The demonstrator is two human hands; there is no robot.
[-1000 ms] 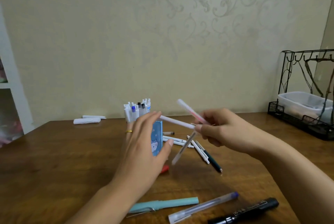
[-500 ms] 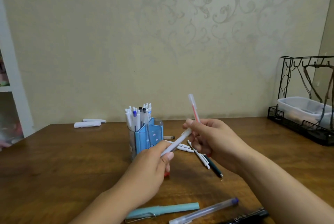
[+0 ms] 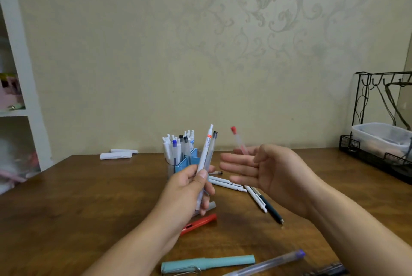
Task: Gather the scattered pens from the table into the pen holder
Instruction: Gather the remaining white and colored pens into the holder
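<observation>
Pens (image 3: pixel 206 155) — two, gripped upright in left hand (image 3: pixel 189 188).

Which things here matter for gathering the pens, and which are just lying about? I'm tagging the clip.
Job:
pen holder
two pens in left hand
red-capped pen in right hand
red pen
teal pen

Lying about:
wire rack
plastic tub
paper rolls

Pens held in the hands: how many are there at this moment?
3. The left hand holds a white pen and a clear black-capped pen together; the right hand holds a red-capped pen. Others could be hidden behind the fingers.
</observation>
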